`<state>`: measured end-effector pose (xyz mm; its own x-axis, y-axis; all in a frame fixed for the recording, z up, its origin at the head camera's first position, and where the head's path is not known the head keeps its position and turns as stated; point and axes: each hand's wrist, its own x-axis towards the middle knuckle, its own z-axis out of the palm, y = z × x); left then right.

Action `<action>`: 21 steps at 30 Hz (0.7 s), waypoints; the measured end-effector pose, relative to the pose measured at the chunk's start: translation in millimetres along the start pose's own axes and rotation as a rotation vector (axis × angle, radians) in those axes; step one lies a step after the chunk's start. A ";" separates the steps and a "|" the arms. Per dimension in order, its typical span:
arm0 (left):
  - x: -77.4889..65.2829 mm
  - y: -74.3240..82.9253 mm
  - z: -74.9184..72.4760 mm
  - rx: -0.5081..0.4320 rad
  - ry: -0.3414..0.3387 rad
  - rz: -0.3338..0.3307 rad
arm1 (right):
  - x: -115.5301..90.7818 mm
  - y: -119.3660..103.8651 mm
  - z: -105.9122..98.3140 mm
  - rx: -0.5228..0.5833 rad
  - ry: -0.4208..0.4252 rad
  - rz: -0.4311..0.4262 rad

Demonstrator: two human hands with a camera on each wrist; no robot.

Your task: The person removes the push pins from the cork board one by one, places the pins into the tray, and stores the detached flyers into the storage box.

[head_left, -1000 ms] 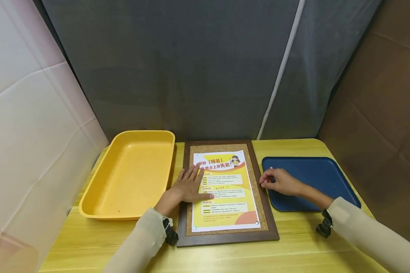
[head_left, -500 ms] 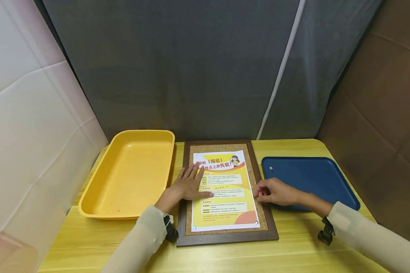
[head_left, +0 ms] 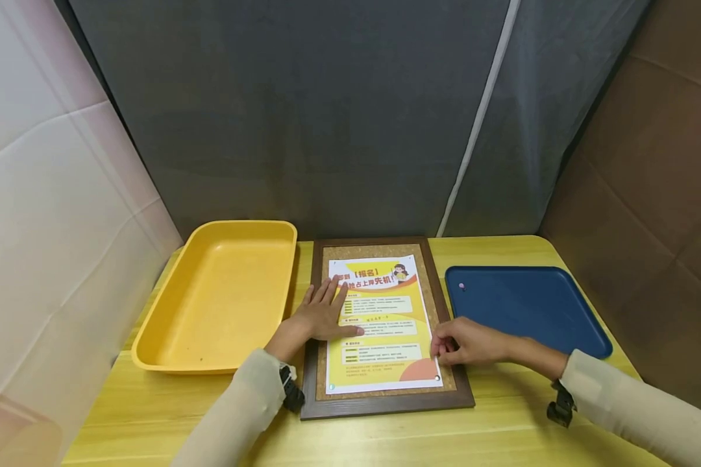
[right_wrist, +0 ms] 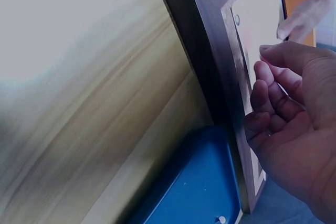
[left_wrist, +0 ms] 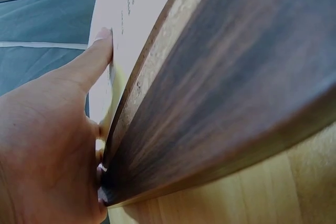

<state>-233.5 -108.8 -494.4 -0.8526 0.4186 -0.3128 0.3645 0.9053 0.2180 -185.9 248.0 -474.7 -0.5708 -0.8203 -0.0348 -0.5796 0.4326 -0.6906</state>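
Note:
A yellow and white printed poster [head_left: 376, 363] lies on a cork board [head_left: 321, 383] in a dark wooden frame. My left hand [head_left: 321, 318] rests flat on the poster's left side, fingers spread and thumb outstretched. My right hand [head_left: 470, 342] is over the frame's right side, its fingers loosely curled and the thumb near the index finger; I see nothing between them. Just below its fingertips, a pushpin [head_left: 437, 377] sits at the poster's lower right corner. Another pushpin [head_left: 332, 387] is at the lower left corner. Small marks show at the top corners.
To the right of the board lies a blue tray [head_left: 531, 311] with a small pinkish pushpin [head_left: 461, 286] near its upper left corner. A deep yellow tray [head_left: 242, 285] stands on the left. Everything is on a wooden table [head_left: 502, 415], with a grey curtain behind.
My right hand has moved from the blue tray's left edge down and left to the poster's lower right corner, uncovering the pushpin in the tray. The left hand has stayed in place.

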 end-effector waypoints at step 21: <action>-6.7 2.5 -3.5 0.000 0.010 0.008 | -3.4 -7.1 15.2 -0.040 -0.061 -0.043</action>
<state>-228.1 -109.6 -488.5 -0.8536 0.4247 -0.3015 0.3711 0.9021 0.2202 -171.0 241.9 -480.6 -0.5093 -0.8591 -0.0506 -0.6259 0.4101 -0.6634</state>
